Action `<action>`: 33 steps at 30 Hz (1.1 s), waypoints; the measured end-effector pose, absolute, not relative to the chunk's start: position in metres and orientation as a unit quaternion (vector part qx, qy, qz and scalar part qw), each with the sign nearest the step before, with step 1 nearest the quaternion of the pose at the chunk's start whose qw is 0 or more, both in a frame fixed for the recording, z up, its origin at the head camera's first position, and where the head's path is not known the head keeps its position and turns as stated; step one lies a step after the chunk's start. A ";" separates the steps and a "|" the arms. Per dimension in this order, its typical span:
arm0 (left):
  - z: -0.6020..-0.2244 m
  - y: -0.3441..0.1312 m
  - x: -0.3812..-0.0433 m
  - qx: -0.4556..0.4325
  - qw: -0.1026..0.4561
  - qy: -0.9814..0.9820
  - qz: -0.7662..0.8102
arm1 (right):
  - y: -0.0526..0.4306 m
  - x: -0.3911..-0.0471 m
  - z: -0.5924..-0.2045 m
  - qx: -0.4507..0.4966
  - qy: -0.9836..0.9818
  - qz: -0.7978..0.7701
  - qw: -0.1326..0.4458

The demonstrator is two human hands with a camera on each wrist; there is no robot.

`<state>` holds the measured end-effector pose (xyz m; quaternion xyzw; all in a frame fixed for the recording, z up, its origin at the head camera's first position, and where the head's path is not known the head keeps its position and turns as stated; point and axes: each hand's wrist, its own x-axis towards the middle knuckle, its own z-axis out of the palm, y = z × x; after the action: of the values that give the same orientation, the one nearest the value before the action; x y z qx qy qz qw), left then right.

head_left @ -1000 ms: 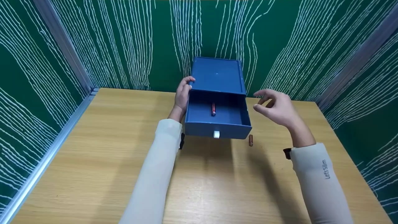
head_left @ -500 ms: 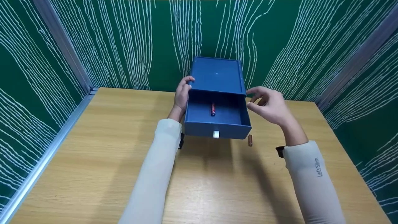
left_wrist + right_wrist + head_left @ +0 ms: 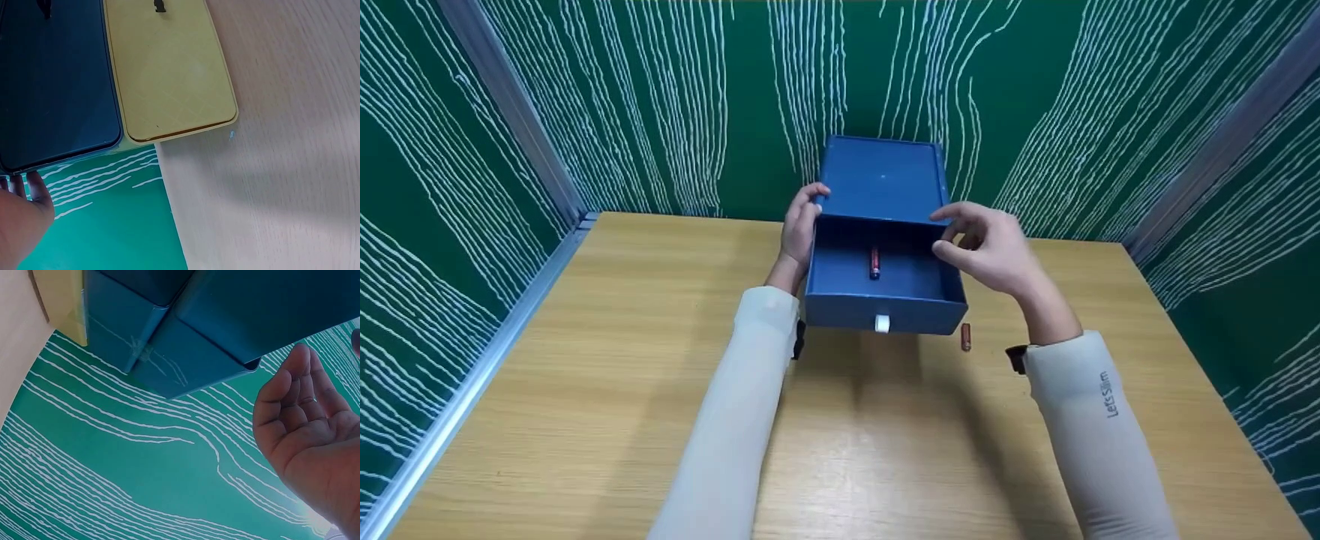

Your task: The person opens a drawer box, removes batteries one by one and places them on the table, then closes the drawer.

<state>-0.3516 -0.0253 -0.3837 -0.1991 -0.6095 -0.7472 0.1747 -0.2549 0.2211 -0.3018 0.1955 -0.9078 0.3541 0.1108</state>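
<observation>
A blue drawer with a white pull tab stands pulled out of the top of a drawer unit. Inside it lies a small red battery. My left hand holds the unit's upper left edge, its fingertips over the top. My right hand hovers at the drawer's right wall, thumb and index finger bent with a gap between them and nothing visible there. In the right wrist view the right hand shows curled fingers beside the blue unit. A second red battery lies on the table by the drawer's front right corner.
The unit has a yellow drawer below the blue ones. It stands at the back of the wooden table, close to a green wall with white wavy lines. Metal frame posts rise at the sides.
My right hand has moved left from beside the unit to the drawer's right wall, overlapping its edge. My left hand, the drawer and both batteries stay in place.
</observation>
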 end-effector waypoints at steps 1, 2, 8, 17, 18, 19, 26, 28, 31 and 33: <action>-0.383 -0.026 -0.351 -0.199 0.172 -0.605 -0.752 | 0.220 -0.255 -0.302 0.200 -0.907 0.354 0.112; -0.382 -0.026 -0.350 -0.199 0.169 -0.603 -0.754 | 0.219 -0.255 -0.302 0.204 -0.906 0.354 0.113; -0.372 -0.027 -0.339 -0.200 0.158 -0.609 -0.751 | 0.213 -0.256 -0.303 0.204 -0.905 0.358 0.106; -0.370 -0.029 -0.338 -0.201 0.160 -0.619 -0.742 | 0.203 -0.259 -0.305 0.215 -0.898 0.370 0.106; -0.372 -0.029 -0.339 -0.201 0.159 -0.619 -0.742 | 0.201 -0.259 -0.305 0.217 -0.897 0.370 0.106; -0.373 -0.030 -0.340 -0.202 0.158 -0.618 -0.743 | 0.200 -0.259 -0.305 0.220 -0.896 0.371 0.105; -0.374 -0.030 -0.342 -0.207 0.151 -0.610 -0.750 | 0.193 -0.260 -0.305 0.232 -0.894 0.371 0.099; -0.371 -0.028 -0.339 -0.203 0.152 -0.607 -0.753 | 0.191 -0.261 -0.306 0.231 -0.895 0.369 0.096; -0.368 -0.026 -0.336 -0.196 0.155 -0.600 -0.760 | 0.187 -0.261 -0.307 0.233 -0.896 0.366 0.092; -0.366 -0.025 -0.334 -0.192 0.157 -0.596 -0.764 | 0.184 -0.262 -0.308 0.236 -0.898 0.360 0.090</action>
<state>-0.3340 -0.0255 -0.3664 -0.1920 -0.5960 -0.7638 0.1567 -0.2624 0.1843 -0.3081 0.2356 -0.8984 0.3597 0.0895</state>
